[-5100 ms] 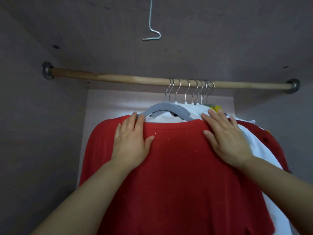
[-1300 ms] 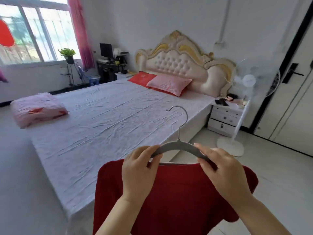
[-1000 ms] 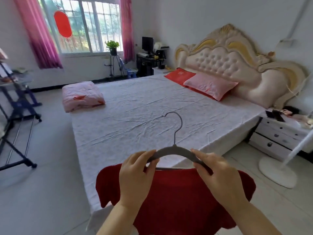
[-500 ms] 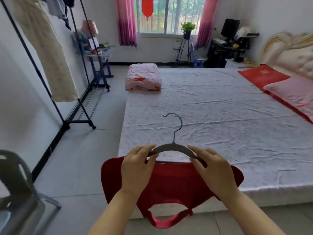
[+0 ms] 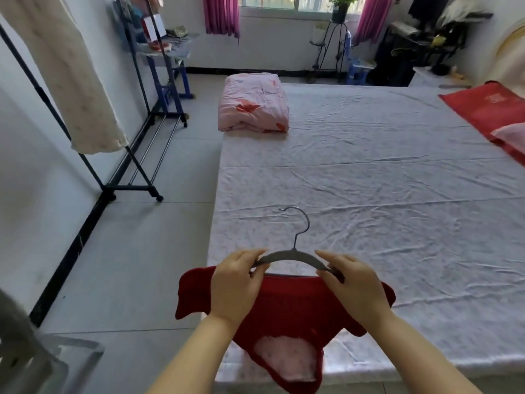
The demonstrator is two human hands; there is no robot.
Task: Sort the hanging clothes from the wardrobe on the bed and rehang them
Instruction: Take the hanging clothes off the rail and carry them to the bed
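Note:
A red top [image 5: 295, 311] hangs on a grey hanger [image 5: 289, 255] with a metal hook that points away from me. My left hand [image 5: 235, 285] grips the hanger's left shoulder and my right hand [image 5: 355, 288] grips its right shoulder. The garment is over the near corner of the bed [image 5: 383, 194], whose pale sheet is wrinkled. The top's lower part drapes down over the bed's front edge, and its neck opening shows the sheet behind it.
A folded pink quilt [image 5: 254, 102] lies at the bed's far left corner and red and pink pillows [image 5: 494, 115] at the right edge. A black clothes rack [image 5: 133, 155] with a cream garment [image 5: 74, 78] stands left. A grey chair [image 5: 34, 356] is at the lower left.
I turned from the wardrobe rail to the bed, carrying the red top on its hanger in both hands. Over the last second the view swung left and the garment came lower over the bed corner.

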